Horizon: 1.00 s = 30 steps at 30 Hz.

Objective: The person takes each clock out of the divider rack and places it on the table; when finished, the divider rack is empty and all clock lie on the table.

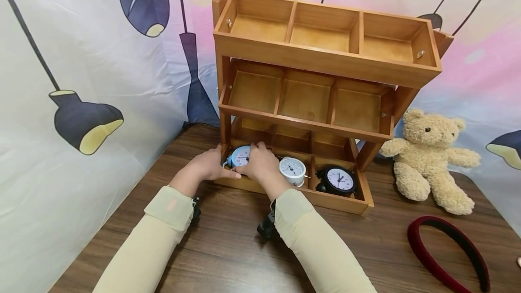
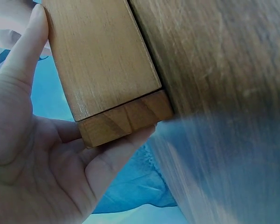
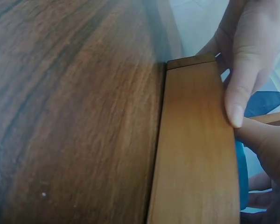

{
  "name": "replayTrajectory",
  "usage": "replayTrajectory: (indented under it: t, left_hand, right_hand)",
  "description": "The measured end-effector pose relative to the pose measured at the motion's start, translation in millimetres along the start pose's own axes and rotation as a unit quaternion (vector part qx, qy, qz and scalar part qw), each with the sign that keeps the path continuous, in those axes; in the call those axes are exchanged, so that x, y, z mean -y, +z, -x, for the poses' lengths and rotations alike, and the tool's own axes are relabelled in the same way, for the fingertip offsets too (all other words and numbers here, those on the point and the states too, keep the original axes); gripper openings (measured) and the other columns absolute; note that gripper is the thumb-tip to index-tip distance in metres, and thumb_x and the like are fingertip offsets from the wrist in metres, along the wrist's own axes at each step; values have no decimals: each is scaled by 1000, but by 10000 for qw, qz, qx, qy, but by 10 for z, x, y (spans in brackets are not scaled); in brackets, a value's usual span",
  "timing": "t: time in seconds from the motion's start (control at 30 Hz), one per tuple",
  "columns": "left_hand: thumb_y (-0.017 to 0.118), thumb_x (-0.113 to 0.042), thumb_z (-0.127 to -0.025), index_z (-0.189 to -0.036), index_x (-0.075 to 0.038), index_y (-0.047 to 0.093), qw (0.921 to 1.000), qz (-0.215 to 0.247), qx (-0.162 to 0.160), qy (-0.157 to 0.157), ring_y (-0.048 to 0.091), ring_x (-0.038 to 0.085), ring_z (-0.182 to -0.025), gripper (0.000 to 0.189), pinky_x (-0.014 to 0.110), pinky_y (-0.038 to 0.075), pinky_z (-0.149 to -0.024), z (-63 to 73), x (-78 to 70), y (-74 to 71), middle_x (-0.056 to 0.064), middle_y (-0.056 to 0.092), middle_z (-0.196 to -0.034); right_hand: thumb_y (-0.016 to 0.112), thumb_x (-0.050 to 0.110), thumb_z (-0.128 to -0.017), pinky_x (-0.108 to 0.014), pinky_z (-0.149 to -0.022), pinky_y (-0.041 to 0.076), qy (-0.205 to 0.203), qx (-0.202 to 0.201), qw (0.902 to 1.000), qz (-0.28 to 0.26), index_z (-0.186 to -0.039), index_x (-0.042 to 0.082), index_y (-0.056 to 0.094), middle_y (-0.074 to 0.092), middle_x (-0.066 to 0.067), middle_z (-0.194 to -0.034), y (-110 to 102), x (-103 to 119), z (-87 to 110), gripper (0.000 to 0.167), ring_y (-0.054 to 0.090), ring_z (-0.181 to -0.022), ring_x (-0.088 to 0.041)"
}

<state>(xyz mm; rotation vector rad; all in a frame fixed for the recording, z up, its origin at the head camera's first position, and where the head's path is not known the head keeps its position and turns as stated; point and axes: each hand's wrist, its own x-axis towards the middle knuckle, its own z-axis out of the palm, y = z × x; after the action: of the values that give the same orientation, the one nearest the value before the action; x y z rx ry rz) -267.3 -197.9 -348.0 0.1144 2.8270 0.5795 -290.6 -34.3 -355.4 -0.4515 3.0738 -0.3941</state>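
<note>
A blue alarm clock (image 1: 241, 156) with a white face lies in the left compartment of the wooden shelf's bottom tray (image 1: 244, 185). My right hand (image 1: 264, 165) holds it from its right side, fingers over its edge; part of the clock is hidden behind the hand. My left hand (image 1: 207, 165) grips the tray's left front corner. In the left wrist view, its thumb (image 2: 25, 51) lies along the tray's edge and its other fingers wrap the end. A white alarm clock (image 1: 292, 170) and a black alarm clock (image 1: 339, 180) sit in the middle and right compartments.
Two upper shelf tiers (image 1: 325, 60) with three compartments each rise over the tray. To the right, a teddy bear (image 1: 433, 162) sits by the shelf, and a dark red headband (image 1: 427, 257) lies on the wooden table (image 1: 228, 248). A printed cloth (image 1: 93, 80) hangs behind.
</note>
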Motion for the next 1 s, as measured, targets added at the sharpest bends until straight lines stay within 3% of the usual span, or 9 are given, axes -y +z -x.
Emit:
replayTrajectory:
  t: [0.33, 0.63, 1.0]
  left_hand:
    - [70, -63, -83, -150, 18, 9, 9999, -90, 73, -15, 35, 49, -137, 121, 57, 36, -108, -5, -31, 8, 38, 27, -152]
    - [69, -65, -82, -151, 17, 10, 9998, -163, 76, -81, 33, 49, -138, 122, 56, 35, -109, -33, -16, 20, 37, 26, -152]
    - [69, -68, -79, -151, 16, 11, 9995, -285, 26, -107, 34, 49, -138, 125, 55, 35, -109, -29, -1, 14, 36, 26, -153]
  right_hand:
    - [77, 64, -74, -44, -94, 51, 34, -332, 9993, -180, -150, 6, 43, 46, -13, -145, -143, -28, 14, 102, 56, -121, -31]
    - [77, 65, -74, -48, -94, 50, 27, -451, 9978, -478, -151, 9, 42, 45, -14, -146, -321, -106, 79, 101, 56, -120, -31]
    - [73, 66, -76, -43, -71, 52, -195, -484, 9974, -503, -152, 21, 44, 49, -16, -126, -571, -192, 335, 93, 57, -89, -25]
